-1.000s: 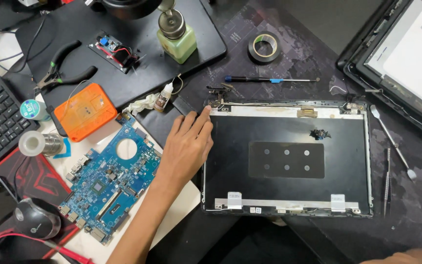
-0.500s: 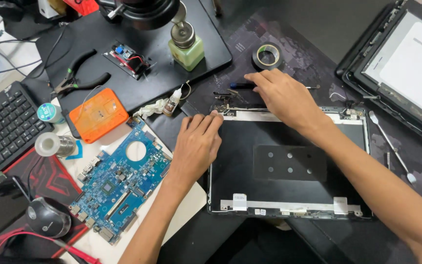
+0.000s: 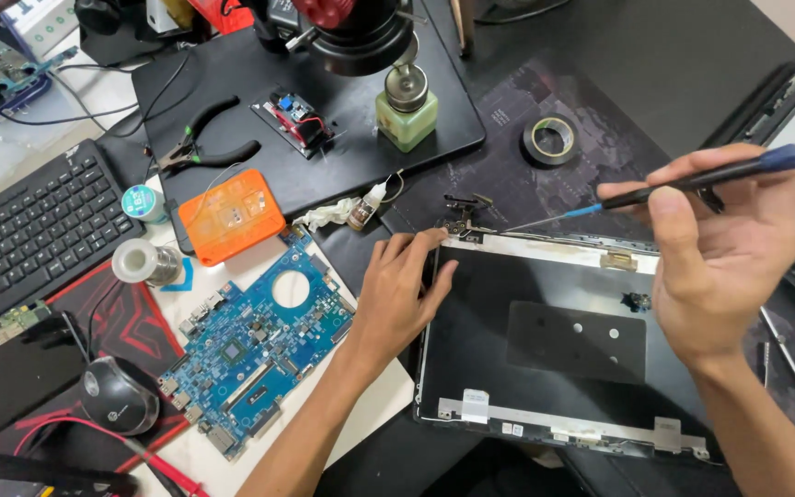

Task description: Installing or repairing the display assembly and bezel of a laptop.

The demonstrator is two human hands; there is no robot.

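Far left: black computer keyboard [image 3: 43, 221] on the bench, black mouse [image 3: 119, 394] on a red-and-black mat below it. Next to the right, a small spool of solder wire [image 3: 144, 263], an orange rectangular plastic case [image 3: 230, 214] and black-handled pliers [image 3: 209, 140] on a black work mat. Blue laptop circuit board [image 3: 255, 345] lies flat on a white sheet, just left of the left hand [image 3: 397, 299]. Left hand rests palm down, fingers together and extended, pressing on the upper left corner of the black laptop lid shell [image 3: 563, 354], close to the metal hinge [image 3: 462, 221]; it grips nothing. Lid shell lies flat, inner side up, centre-right of the bench. Green glass liquid bottle [image 3: 406, 109] and a roll of black tape [image 3: 551, 140] stand above it. Right hand [image 3: 724, 253] is raised over the shell's upper right area, fingers closed around a thin black-and-blue screwdriver [image 3: 692, 179], tip pointing left toward the hinge, above the shell's upper edge.
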